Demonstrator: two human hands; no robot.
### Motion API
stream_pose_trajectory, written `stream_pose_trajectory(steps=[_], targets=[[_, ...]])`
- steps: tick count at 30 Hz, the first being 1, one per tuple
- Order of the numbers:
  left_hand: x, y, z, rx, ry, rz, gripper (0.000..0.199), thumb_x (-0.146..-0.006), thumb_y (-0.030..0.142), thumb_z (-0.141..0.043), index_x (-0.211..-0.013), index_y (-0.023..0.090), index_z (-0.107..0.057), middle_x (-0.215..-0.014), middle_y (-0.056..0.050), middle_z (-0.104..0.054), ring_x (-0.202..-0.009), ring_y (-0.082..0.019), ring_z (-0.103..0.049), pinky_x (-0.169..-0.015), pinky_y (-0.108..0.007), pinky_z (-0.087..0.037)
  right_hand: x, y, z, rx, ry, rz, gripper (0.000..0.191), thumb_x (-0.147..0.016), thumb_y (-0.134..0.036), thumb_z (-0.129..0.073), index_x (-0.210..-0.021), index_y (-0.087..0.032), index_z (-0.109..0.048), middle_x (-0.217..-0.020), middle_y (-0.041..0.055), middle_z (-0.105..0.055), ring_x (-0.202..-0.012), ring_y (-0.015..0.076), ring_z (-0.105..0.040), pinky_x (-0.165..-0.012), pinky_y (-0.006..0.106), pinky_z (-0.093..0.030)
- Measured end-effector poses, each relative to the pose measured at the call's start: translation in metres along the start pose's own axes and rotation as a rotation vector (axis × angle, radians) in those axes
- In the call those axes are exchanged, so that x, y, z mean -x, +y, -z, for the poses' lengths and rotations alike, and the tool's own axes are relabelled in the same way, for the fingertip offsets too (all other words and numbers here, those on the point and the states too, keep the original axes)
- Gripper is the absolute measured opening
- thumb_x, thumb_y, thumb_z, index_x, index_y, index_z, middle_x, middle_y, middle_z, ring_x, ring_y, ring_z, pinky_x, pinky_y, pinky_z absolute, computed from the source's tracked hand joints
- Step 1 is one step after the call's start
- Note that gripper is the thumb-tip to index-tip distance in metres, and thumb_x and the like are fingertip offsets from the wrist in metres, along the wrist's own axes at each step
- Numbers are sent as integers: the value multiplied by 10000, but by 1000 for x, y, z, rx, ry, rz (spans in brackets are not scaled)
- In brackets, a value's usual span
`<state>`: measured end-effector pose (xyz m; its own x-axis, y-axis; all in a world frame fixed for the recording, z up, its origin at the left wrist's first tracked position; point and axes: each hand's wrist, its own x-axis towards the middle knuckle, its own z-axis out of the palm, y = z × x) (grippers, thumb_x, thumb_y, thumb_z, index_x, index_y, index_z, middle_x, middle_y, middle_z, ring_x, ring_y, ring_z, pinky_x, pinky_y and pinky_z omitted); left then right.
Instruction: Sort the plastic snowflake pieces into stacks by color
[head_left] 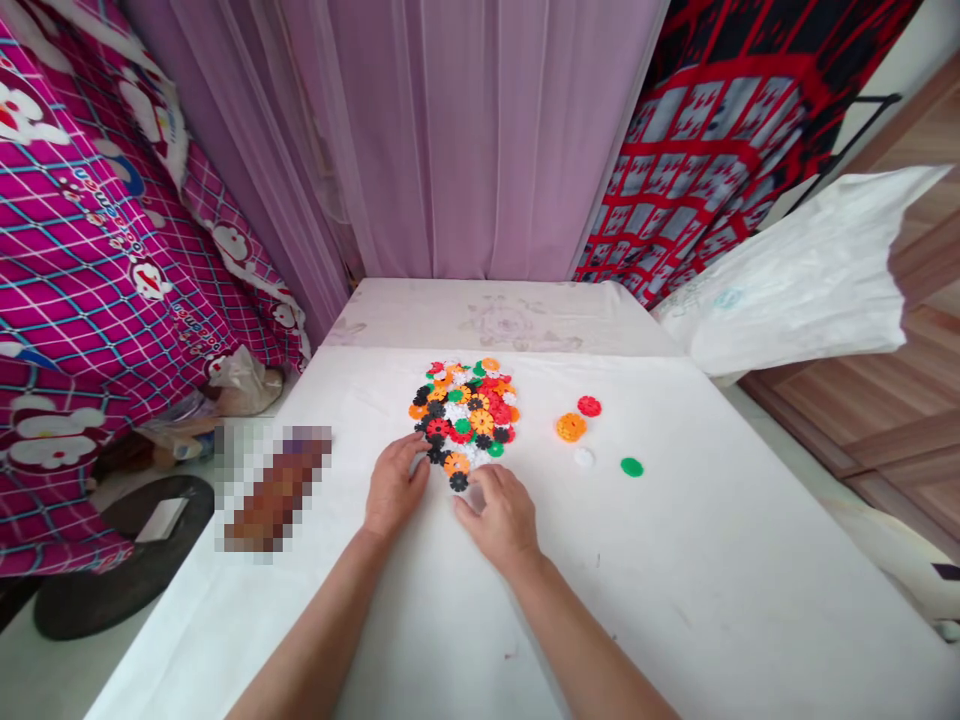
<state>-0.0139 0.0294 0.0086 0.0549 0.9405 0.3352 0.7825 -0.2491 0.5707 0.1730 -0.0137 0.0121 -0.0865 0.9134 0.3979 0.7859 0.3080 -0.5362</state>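
Note:
A heap of plastic snowflake discs [480,408] in red, orange, green, black and white lies on the white-covered table. At the heap's near left edge, my left hand [395,487] rests with its fingertips by the black discs, thumb and fingers apart. My right hand [504,515] is at the near right edge, its fingers bent and the thumb apart from them. Close to its fingertips lies a black disc [459,482]. I see no disc held in either hand, though the undersides of the fingers are hidden.
Right of the heap lie a red disc [589,406], orange discs [571,428], a white disc [584,457] and a green disc [632,467]. A blurred-out brownish item [277,490] is at the table's left. A white bag [810,280] hangs by the right back corner.

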Motion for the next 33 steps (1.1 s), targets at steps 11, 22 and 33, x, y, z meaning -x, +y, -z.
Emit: stream_pose_trajectory(steps=[11,22,33], targets=[[-1,-5,-6,24,27,-29,242,-831,249,-498,-985,246,-685,-1212,-57,-672,-1105,-234,-619,-1009,-432,-479,-10,-8,-19,190,44,-13,115,-761,-279,-660,-840,-225,-597,-824,37,-621,-810,204,-546,-712,304,-389],[-1,-6,-5,2,35,-51,248,-830,246,-492,-974,246,-694,-1194,-61,-682,-1091,-237,-629,-1001,-429,-488,-1,-2,-16,63,84,28,142,-754,-180,-596,-888,-229,-597,-843,21,-651,-825,184,-578,-756,288,-417],[-3,-6,-3,-19,20,-55,251,-847,265,-475,-967,246,-695,-1189,-65,-687,-1071,-231,-643,-973,-413,-511,-80,73,44,363,112,-122,220,-791,-222,-621,-1011,-206,-616,-958,75,-693,-956,250,-534,-828,359,-338]])
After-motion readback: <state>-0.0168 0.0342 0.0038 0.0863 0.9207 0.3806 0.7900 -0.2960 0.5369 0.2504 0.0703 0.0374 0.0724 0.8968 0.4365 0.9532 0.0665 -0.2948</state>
